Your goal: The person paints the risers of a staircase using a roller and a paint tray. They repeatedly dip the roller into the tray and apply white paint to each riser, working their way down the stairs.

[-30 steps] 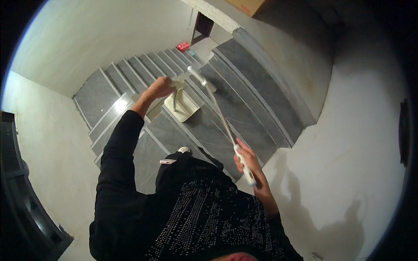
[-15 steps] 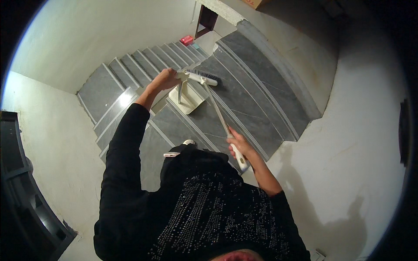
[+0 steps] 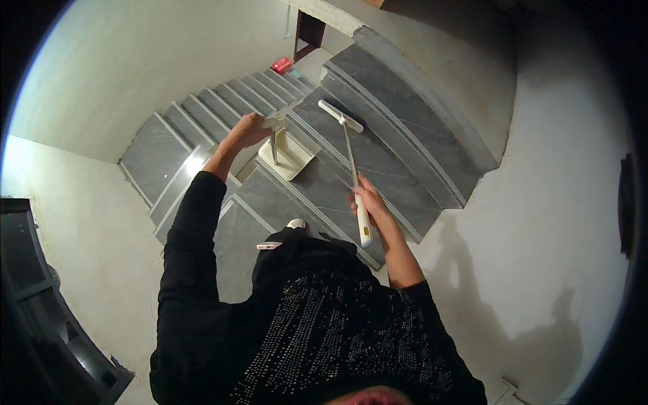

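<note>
White and plastic, the smooth-ended handle (image 3: 364,226) of a silver-shafted broom (image 3: 352,162) is clamped in my right grip (image 3: 371,202). My left grip (image 3: 247,132) is closed around the upper end of the upright handle on a cream, ridged dustpan (image 3: 293,158). The broom's white, dark-bristled head (image 3: 341,116) lies beyond the pan, to its right and apart from it, over grey, pale-edged steps (image 3: 398,152); the pan is at a step's edge. Farther off, a red box (image 3: 281,65) rests near the straight flight's far end.
</note>
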Motion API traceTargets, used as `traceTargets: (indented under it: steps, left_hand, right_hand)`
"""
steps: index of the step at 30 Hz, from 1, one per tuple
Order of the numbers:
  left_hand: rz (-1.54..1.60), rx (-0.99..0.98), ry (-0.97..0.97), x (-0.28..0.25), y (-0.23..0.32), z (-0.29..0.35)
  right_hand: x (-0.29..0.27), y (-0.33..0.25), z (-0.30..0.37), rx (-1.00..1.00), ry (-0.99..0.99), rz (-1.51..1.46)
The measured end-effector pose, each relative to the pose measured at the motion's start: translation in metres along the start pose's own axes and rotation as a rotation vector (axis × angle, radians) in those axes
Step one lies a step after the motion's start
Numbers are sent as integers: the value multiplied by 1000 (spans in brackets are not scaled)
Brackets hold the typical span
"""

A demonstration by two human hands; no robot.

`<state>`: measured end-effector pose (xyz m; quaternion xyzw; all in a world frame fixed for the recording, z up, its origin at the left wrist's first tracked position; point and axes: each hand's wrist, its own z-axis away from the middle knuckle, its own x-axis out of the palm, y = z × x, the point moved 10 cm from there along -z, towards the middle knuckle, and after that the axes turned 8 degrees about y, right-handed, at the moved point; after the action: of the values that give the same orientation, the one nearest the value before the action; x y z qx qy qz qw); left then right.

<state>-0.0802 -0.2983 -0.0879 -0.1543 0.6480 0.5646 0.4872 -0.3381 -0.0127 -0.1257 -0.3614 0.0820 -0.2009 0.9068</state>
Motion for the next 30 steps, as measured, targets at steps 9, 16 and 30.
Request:
traceTargets:
  steps: [9, 16, 30]
  left_hand:
    - [-37, 40, 5, 16, -5, 0]
    - [-27, 73, 37, 2, 1, 11]
    - [39, 21, 36, 5, -3, 5]
  right_hand:
    - [13, 48, 9, 109, -127, 196]
    - [-41, 9, 75, 157, -179, -45]
    - [41, 16, -52, -16, -8, 340]
